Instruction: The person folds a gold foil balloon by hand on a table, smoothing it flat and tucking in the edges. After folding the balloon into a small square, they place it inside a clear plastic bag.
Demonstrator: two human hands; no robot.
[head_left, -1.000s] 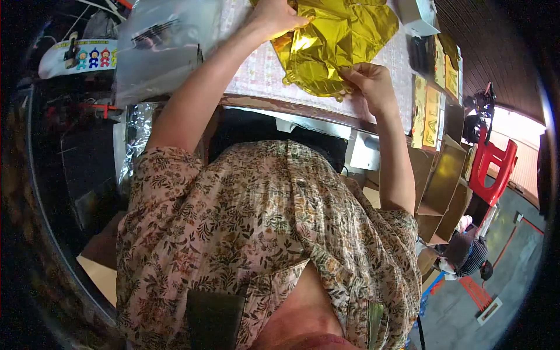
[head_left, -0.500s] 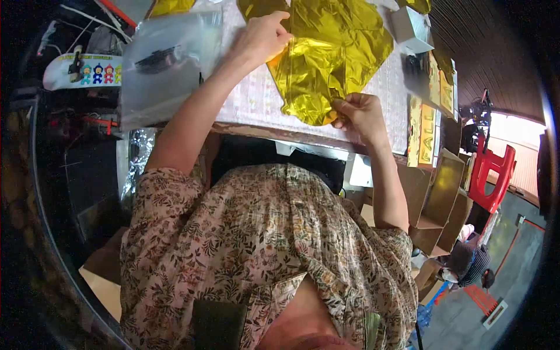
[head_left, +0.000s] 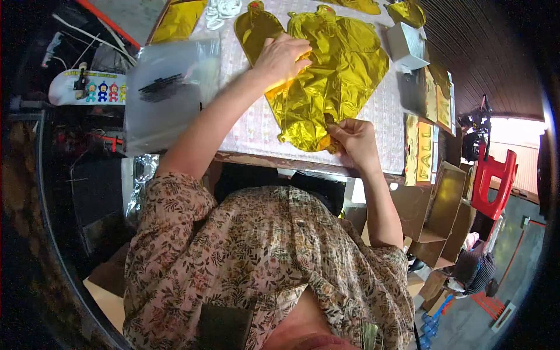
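A crumpled gold foil balloon (head_left: 341,73) lies spread on the patterned table cover (head_left: 256,125). My left hand (head_left: 283,55) rests on its upper left part, fingers curled over the foil. At the balloon's near edge, my right hand (head_left: 353,137) pinches the foil close to the table's front edge. A second gold foil piece (head_left: 255,26) lies just beyond my left hand.
Clear plastic bags (head_left: 169,87) lie at the table's left. A small white box (head_left: 405,44) and gold printed packs (head_left: 423,149) sit on the right. Open cardboard boxes (head_left: 440,198) and a red chair (head_left: 490,175) stand beyond, with another person (head_left: 469,268) on the floor.
The balloon has been spread flatter on the table. My left hand now lies on top of the foil, and my right hand keeps its pinch on the near edge.
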